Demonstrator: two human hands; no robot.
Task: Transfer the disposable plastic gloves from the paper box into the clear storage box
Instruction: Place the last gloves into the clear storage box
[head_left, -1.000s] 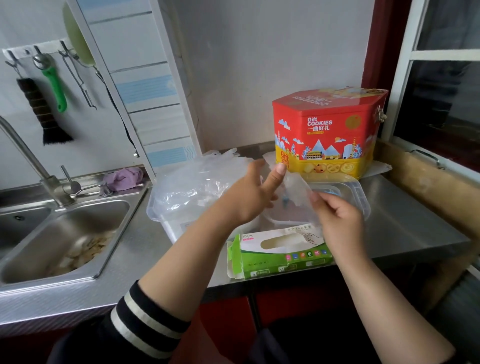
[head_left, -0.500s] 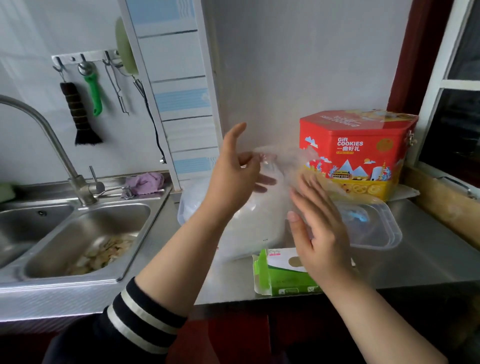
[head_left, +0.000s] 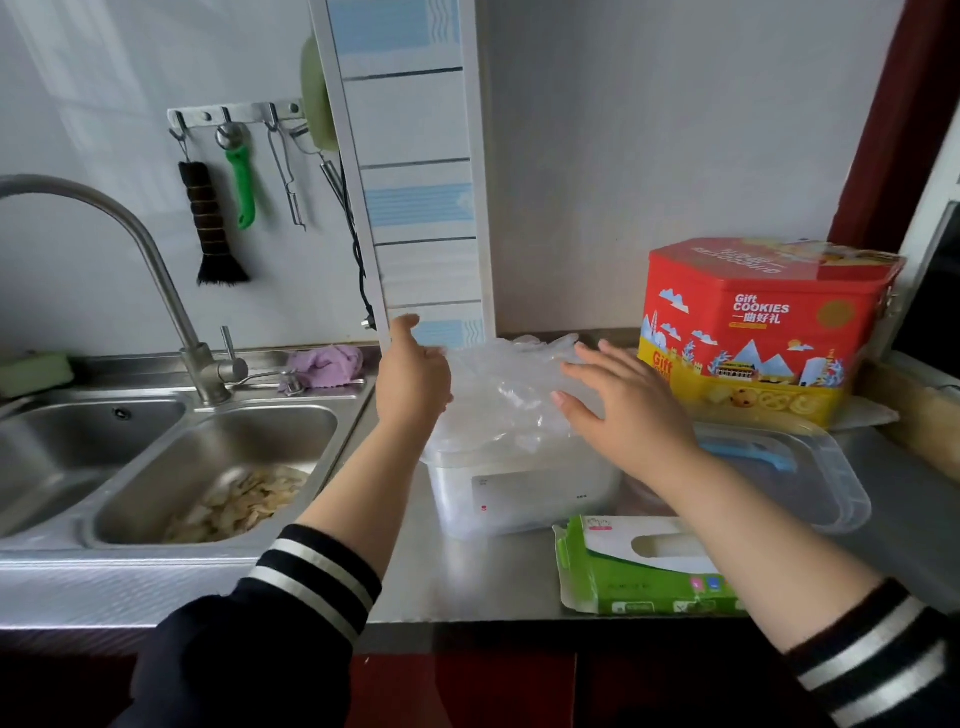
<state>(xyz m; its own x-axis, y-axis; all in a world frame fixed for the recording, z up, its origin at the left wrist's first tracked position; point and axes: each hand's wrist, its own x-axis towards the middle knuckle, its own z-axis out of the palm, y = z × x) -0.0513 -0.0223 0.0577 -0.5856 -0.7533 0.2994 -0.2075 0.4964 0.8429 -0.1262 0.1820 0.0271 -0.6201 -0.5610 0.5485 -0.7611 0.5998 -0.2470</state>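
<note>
The steel counter runs from the double sink, whose near basin holds pale food scraps, across to a red and yellow cookie tin by the window. Between them stands the clear storage box, long side toward the person, heaped above its rim with crumpled disposable plastic gloves.

That heap lies straight ahead of both hands and between them. The left hand is at its left flank with fingers loosely bent against the film; whether it pinches any I cannot tell. The right hand is spread flat, fingers straight, over the heap's right side, touching or just above it. Both look equally near, so pressing the pile down seems the likely next move.

The box's clear lid with its blue clip lies just right of the box. The green paper box lies on its side at the counter's front edge, its oval opening facing up; what remains inside is unclear.
</note>
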